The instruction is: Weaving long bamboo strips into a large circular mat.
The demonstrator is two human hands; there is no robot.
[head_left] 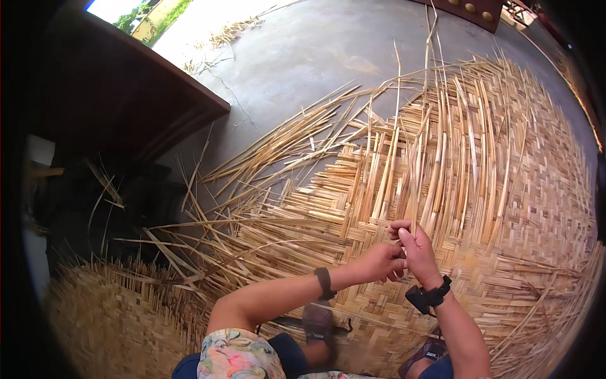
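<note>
A large mat of woven split reeds (536, 170) spreads over the floor in front of me and under my feet. My left hand (382, 262) is closed, its fingertips meeting my right hand over the mat; whatever it pinches is hidden. My right hand (418, 252) is also closed, thumb up, on a pale reed strip (413, 196) that runs away from me over the weave. Loose reed strips (442, 164) lie lengthwise across the mat's middle. At its left edge the unwoven ends (278, 252) fan out.
A heap of loose reeds (284, 148) lies on the grey concrete floor (303, 50). Dark wooden furniture (183, 88) stands at left. Another woven piece (113, 322) is at lower left. A dark, long object with a curved tip (338, 327) lies by my foot (317, 322).
</note>
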